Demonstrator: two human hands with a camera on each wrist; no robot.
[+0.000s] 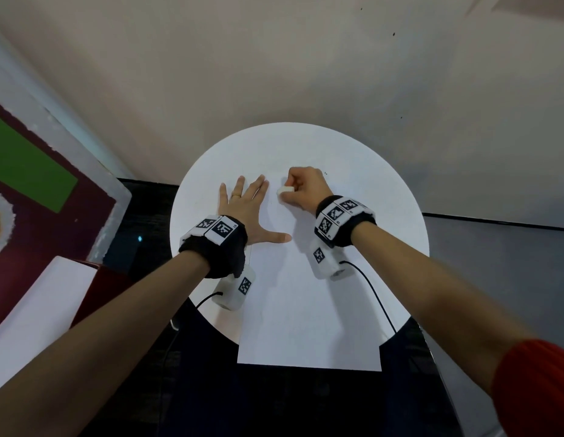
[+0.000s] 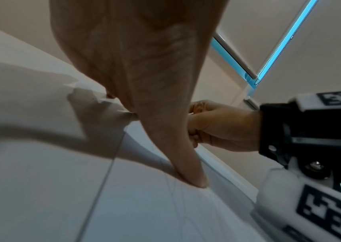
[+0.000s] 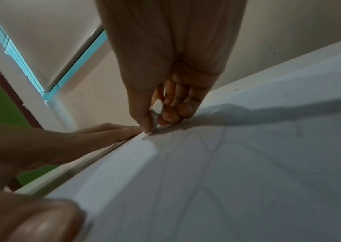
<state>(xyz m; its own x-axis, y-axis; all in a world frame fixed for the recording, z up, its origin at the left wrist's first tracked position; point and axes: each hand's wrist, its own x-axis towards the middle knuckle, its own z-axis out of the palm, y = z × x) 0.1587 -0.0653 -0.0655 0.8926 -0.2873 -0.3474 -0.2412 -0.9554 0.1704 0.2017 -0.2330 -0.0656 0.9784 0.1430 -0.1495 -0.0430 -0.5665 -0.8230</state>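
A white sheet of paper (image 1: 309, 310) lies on a round white table (image 1: 384, 190), its near edge hanging over the table's front. Faint pencil lines show on the paper (image 3: 238, 163). My left hand (image 1: 246, 206) lies flat with fingers spread, pressing the paper's left edge, thumb (image 2: 188, 172) stretched onto the sheet. My right hand (image 1: 301, 187) is curled and pinches a small white eraser (image 1: 284, 190) near the paper's top left corner. In the right wrist view the eraser (image 3: 157, 108) sits between thumb and fingers, its tip on the paper.
A beige wall (image 1: 274, 58) stands right behind the table. At the left is a maroon and green panel (image 1: 28, 171) with a white frame. Dark floor (image 1: 211, 389) lies under the table's front. Black cables (image 1: 375, 294) trail from both wrist cameras.
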